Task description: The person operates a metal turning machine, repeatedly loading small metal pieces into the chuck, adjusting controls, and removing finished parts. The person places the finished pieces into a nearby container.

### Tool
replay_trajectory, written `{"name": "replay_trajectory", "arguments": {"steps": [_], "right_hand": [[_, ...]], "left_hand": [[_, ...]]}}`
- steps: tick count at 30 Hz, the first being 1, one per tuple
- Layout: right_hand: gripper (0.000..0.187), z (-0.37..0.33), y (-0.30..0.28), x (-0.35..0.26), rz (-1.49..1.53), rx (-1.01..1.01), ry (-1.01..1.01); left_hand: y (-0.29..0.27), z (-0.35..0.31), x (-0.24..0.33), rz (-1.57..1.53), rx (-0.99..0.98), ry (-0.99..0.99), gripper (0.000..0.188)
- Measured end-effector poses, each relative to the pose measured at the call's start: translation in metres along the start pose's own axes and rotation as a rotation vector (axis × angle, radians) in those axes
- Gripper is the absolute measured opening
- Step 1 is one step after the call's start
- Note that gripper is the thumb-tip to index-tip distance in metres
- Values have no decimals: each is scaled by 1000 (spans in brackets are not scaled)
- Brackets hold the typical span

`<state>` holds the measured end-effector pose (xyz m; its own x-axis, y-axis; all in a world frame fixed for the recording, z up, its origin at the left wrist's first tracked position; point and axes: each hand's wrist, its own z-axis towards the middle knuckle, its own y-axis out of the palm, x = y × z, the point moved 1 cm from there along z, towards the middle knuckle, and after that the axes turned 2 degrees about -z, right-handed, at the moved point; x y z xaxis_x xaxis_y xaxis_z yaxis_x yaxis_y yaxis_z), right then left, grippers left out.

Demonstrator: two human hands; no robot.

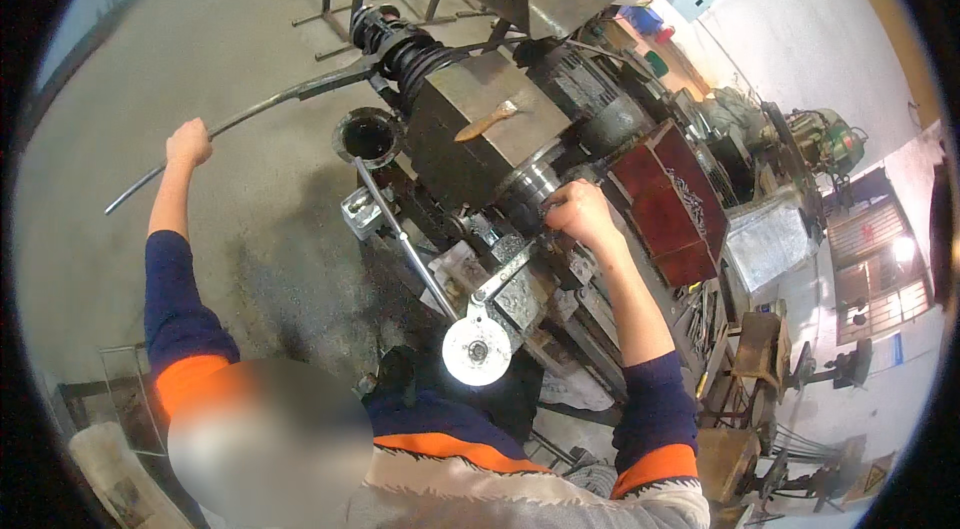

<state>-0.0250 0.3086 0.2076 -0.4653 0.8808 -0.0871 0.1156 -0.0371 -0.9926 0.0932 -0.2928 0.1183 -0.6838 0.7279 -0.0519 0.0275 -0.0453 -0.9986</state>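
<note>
2 hands at work on 1 heavy metal machine, seen from above. Left hand: clenched around the outer part of a long curved lever bar, arm stretched well out to the person's left; the bar runs from that grip up to the coiled black spring at the machine's top. Right hand: fingers curled against the round steel chuck on the machine's front face, gripping at its rim; whether a small part sits under the fingers cannot be told. Nearby items: 1 wooden-handled brush lying loose on the flat top of the machine block; 1 dark round cup just beside the block's left corner; 1 thin steel rod slanting down toward 1 white round disc near the person's chest; 1 red tray of small metal pieces just right of the right hand; grey concrete floor beyond. Handling note, as a judgement: a steady pull from far out on the bar should give smooth leverage, and the right fingers are best kept on the chuck's rim, away from the gap where parts meet. The loose brush could shake off under vibration.
</note>
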Motion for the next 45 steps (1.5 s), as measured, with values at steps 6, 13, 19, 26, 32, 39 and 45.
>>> {"name": "replay_trajectory", "arguments": {"steps": [6,13,19,26,32,39,45], "right_hand": [[35,-51,-14,8,13,457,-188],[37,-191,5,89,36,599,55],[30,-330,36,140,98,466,615],[34,-410,57,156,223,436,1022],[36,-433,70,165,271,420,1044],[40,-488,103,206,108,527,1102],[67,-599,150,282,-84,120,1400]], "left_hand": [[8,-41,110,-701,620,610,27],[175,-113,221,-499,-294,412,43],[189,-50,219,-69,-90,648,16],[218,-81,234,-1035,-551,251,21],[187,-70,234,-21,-139,729,14],[164,-89,218,-7,-142,604,30],[146,-83,176,-749,-392,464,35]]}}
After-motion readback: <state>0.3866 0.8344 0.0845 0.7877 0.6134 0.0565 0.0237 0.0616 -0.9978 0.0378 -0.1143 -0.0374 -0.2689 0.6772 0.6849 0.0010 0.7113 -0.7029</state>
